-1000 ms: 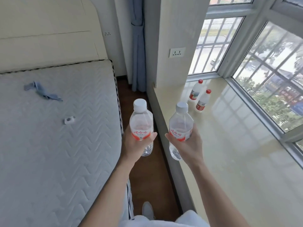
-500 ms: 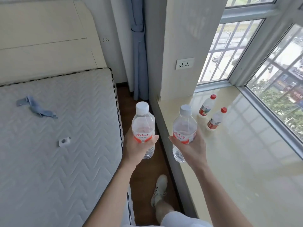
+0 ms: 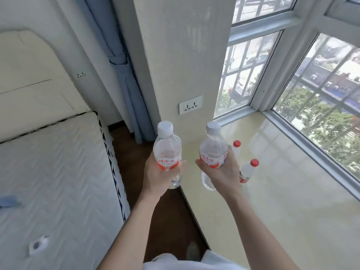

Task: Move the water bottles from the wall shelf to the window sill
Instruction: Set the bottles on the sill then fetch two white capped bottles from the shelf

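Note:
My left hand [image 3: 158,177] grips a clear water bottle [image 3: 167,151] with a white cap and a red-and-white label, held upright over the dark floor strip. My right hand [image 3: 221,175] grips a second white-capped bottle [image 3: 213,148], upright above the near left edge of the beige window sill [image 3: 292,191]. Two smaller red-capped bottles stand on the sill just beyond my right hand: one [image 3: 247,171] in plain sight, the other [image 3: 236,146] mostly hidden behind my fingers. The wall shelf is out of view.
A bare white mattress [image 3: 58,172] lies to the left, with a small white object [image 3: 38,244] and a blue cloth [image 3: 9,201] on it. A blue curtain [image 3: 124,75] hangs in the corner. A wall socket [image 3: 191,107] sits on the pillar. Barred windows [image 3: 321,94] border the sill.
I have walked closer to the window. Both hands, still holding their bottles, now reach the sill's near corner, close to the two red-capped bottles. The view has tilted up toward the wall.

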A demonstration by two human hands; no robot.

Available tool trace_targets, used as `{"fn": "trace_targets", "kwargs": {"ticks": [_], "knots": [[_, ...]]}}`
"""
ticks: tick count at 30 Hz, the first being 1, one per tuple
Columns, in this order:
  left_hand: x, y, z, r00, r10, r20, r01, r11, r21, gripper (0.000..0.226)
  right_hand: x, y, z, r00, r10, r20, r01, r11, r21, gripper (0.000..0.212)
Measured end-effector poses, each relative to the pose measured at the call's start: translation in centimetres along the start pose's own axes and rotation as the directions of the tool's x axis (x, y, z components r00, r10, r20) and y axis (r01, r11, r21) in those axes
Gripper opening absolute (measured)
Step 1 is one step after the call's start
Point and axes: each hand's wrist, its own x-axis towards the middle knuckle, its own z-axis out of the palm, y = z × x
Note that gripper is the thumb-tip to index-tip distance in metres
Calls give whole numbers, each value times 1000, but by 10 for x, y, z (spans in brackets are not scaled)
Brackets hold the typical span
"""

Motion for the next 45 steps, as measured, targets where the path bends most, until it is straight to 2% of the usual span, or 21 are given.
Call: {"fn": "trace_targets", "kwargs": {"ticks": [6, 9, 13, 15, 18, 22, 24, 26, 30, 32, 35, 38, 45], "knots": [[54, 19, 53, 986, 33, 163, -38, 999, 29, 48, 37, 9, -31, 979, 82, -184, -86, 996, -13, 48], [75, 25, 83, 961, 35, 276, -49, 998, 45, 43, 43, 14, -50, 947, 123, -296, -130, 992, -2, 48], [89, 38, 124, 916, 51, 399, -48, 999, -18, 43, 44, 17, -75, 879, 158, -450, -155, 987, 44, 48], [94, 41, 143, 875, 56, 480, -38, 998, -48, 36, 42, 20, -83, 829, 167, -534, -167, 985, 50, 50], [98, 45, 167, 795, 82, 601, -46, 996, -76, 39, 32, 24, -93, 729, 208, -652, -202, 976, 85, 51], [93, 48, 192, 654, 76, 753, 18, 993, -116, 36, 15, 29, -103, 601, 230, -765, -235, 966, 106, 50], [88, 43, 202, 597, 73, 799, 1, 996, -92, 43, 4, 34, -104, 537, 252, -805, -250, 959, 133, 51], [81, 37, 210, 537, 59, 842, 7, 997, -75, 48, -10, 41, -105, 469, 275, -839, -262, 951, 165, 52], [56, 27, 219, 450, 62, 891, -26, 998, -56, 44, -39, 59, -104, 350, 310, -884, -286, 934, 215, 55], [44, 17, 226, 400, 50, 915, -28, 999, -42, 43, -52, 71, -103, 303, 330, -894, -293, 925, 242, 56], [30, 0, 238, 363, 3, 932, -16, 1000, 3, 40, -66, 91, -102, 251, 363, -897, -295, 912, 287, 58], [17, -24, 254, 338, -11, 941, -59, 998, 33, 46, -77, 117, -104, 228, 386, -894, -309, 899, 310, 58], [-1, -93, 302, 375, -81, 923, -145, 979, 144, 54, -88, 204, -121, 204, 474, -857, -310, 861, 403, 55]]}}
